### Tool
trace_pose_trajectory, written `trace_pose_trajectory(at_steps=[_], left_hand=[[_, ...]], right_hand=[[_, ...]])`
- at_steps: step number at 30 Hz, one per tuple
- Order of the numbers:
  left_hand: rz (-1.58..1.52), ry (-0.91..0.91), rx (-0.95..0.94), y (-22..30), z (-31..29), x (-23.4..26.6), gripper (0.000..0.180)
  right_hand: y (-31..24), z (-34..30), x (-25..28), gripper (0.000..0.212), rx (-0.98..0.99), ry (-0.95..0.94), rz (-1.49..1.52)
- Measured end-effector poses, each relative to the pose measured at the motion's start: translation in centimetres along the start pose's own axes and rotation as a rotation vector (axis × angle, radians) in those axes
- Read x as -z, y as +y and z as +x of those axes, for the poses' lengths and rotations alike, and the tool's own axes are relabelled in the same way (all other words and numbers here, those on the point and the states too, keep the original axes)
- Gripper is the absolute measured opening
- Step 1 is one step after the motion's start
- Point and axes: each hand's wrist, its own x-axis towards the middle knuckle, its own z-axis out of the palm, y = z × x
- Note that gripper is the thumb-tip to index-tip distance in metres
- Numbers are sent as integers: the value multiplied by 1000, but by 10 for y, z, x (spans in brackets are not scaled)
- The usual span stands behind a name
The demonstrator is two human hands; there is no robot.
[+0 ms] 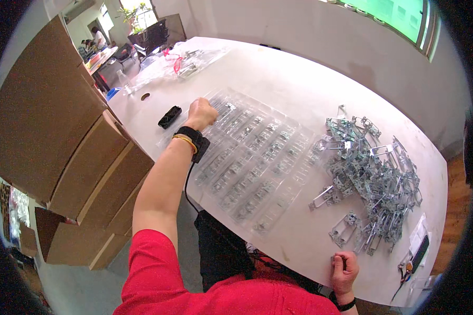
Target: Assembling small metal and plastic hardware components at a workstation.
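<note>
A clear plastic blister tray (pixel 294 207) lies on the table, with small metal parts in rows of its compartments. My left hand (pixel 202 113) is at the tray's far left corner, its fingers curled closed and turned down; what they hold, if anything, is hidden. By the table's near edge my right hand (pixel 345 270) is closed, thumb over the curled fingers, and I cannot make out what is inside. Right of the tray spreads a heap of metal brackets (pixel 373 181), tangled together. One loose bracket (pixel 345 229) lies at the heap's near side, just beyond my right hand.
A black oblong object (pixel 170 117) lies left of my left hand. Plastic bags with red ties (pixel 186 64) are at the far end of the white table (pixel 278 68). Cutters (pixel 405 271) lie at the right edge. Cardboard boxes (pixel 89 173) stand on the left.
</note>
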Motion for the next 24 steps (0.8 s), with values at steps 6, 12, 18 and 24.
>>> trace_pose_trajectory(at_steps=[6,12,18,24], left_hand=[[43,5,41,6,0,-8,12],[63,-18,50,12,-6,-5,15],[80,53,-136,-1,-7,-11,23],[138,18,-129,-4,-4,-18,30]], right_hand=[[-4,0,0,4,1,10,-35],[-4,1,2,4,23,3,-58],[-6,0,1,4,-21,-4,-8],[-6,-4,2,3,-8,-12,-31]])
